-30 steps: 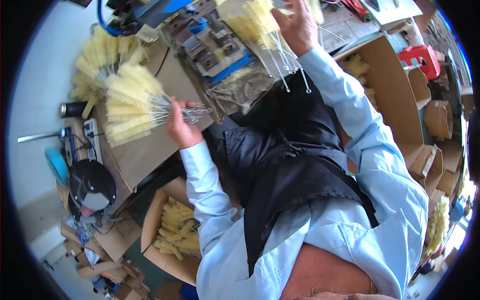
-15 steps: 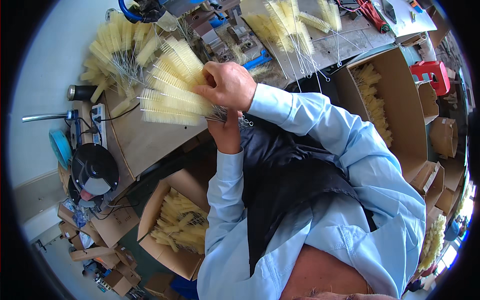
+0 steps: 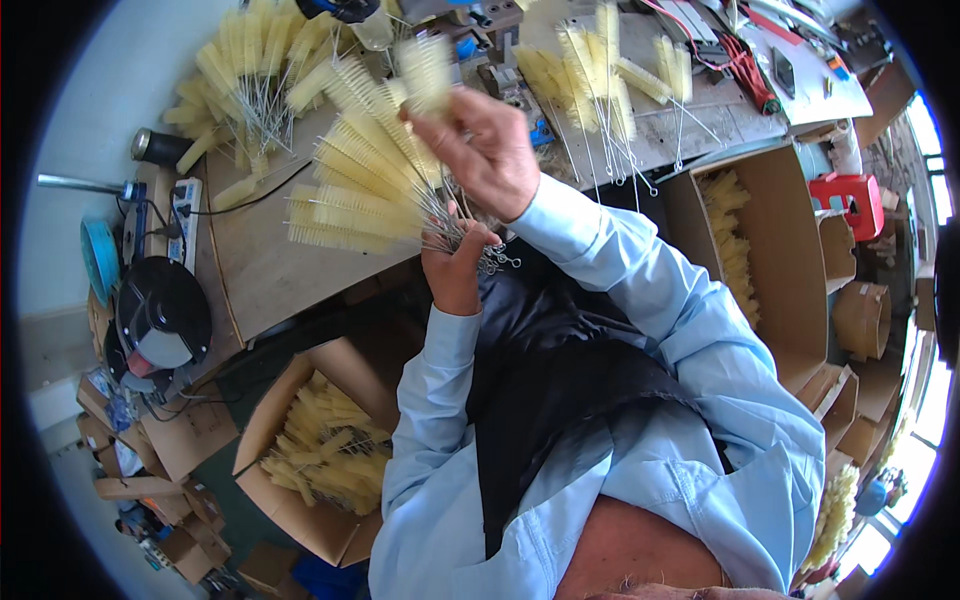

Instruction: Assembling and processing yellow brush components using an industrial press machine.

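My left hand [image 3: 462, 262] is closed round the wire handles of a fanned bunch of bottle brushes [image 3: 365, 165] with pale yellow bristles. Looped wire ends stick out below that fist, and the bristle heads spread up and to the left over the table. My right hand [image 3: 485, 150], smeared by motion, is just above and right of the bunch. A single bottle brush [image 3: 428, 75], also blurred, stands up at its fingertips and seems gripped there; its wire is mostly hidden.
Loose brushes lie in a pile [image 3: 250, 75] at the table's far left and in a group [image 3: 600, 85] at far right. Metal machinery [image 3: 510, 85] stands behind my hands. Cardboard boxes of brushes flank me, one at lower left [image 3: 290, 400], one at right [image 3: 790, 260].
My right hand has lifted off the bunch, moving up and right with one brush at its fingers. The bunch in my left hand has fanned wider. The whole view has shifted slightly.
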Demonstrator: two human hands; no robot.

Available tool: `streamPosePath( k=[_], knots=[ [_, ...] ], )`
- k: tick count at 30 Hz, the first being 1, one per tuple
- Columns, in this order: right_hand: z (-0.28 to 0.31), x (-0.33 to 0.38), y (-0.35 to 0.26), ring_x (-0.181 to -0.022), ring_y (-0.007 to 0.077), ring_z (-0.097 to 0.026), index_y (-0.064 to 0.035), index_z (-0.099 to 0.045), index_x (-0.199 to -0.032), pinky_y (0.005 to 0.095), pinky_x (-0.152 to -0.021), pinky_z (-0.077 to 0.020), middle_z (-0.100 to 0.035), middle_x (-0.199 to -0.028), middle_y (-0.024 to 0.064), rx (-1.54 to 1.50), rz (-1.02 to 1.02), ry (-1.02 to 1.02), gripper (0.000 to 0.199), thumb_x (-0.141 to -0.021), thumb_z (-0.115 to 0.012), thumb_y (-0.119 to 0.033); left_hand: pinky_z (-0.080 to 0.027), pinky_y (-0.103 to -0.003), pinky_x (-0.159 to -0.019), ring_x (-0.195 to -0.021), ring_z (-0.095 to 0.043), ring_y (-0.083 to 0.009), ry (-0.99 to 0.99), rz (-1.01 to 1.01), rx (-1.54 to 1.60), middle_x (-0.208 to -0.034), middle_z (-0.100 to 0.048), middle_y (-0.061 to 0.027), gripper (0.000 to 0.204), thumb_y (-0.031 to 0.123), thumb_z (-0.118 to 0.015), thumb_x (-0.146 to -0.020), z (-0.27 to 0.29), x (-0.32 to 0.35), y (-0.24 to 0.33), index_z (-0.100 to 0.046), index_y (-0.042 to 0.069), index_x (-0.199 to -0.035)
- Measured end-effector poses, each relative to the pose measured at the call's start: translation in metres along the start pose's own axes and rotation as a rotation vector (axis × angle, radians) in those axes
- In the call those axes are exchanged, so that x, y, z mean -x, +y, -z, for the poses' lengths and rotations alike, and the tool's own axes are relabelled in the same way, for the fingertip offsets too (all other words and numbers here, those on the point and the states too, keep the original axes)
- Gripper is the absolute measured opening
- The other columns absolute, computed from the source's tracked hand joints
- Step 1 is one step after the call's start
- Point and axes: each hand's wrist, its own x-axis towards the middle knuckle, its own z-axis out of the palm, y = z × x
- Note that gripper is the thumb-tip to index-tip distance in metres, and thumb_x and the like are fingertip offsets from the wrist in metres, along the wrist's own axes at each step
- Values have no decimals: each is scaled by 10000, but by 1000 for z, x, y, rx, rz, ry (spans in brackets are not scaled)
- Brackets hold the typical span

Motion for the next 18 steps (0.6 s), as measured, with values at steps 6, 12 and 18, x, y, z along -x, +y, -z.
streamPosePath(
  k=[6, 12, 18],
  knots=[
    [22, -7, -47, -550, 42, -478, 15, -633, -976, 219, -510, -396, -572, -648, 12, -285, -264, 145, 281, -1018, -556, -252, -537, -333, -732, -713, -627, -191, 37, 9, 141, -834, -595, -86, 470, 15, -603, -886, 6, 0, 12, -403, -83, -1300],
    [41, 41, 5, -438, 65, -425, 37, -630, -957, 237, -418, -334, -543, -611, 21, -330, -768, -16, 410, -1034, -482, -337, -561, -418, -738, -722, -617, -218, 145, -16, 291, -836, -588, -108, 397, 10, -593, -882, 17, -23, 32, -454, -45, -1250],
    [33, 31, 42, -391, 105, -418, 44, -624, -943, 262, -363, -316, -534, -594, 55, -490, -934, 11, 397, -1020, -498, -325, -570, -422, -730, -726, -631, -228, 188, -113, 223, -803, -601, -126, 360, 7, -600, -877, 34, -56, 28, -483, -46, -1214]
  ],
)
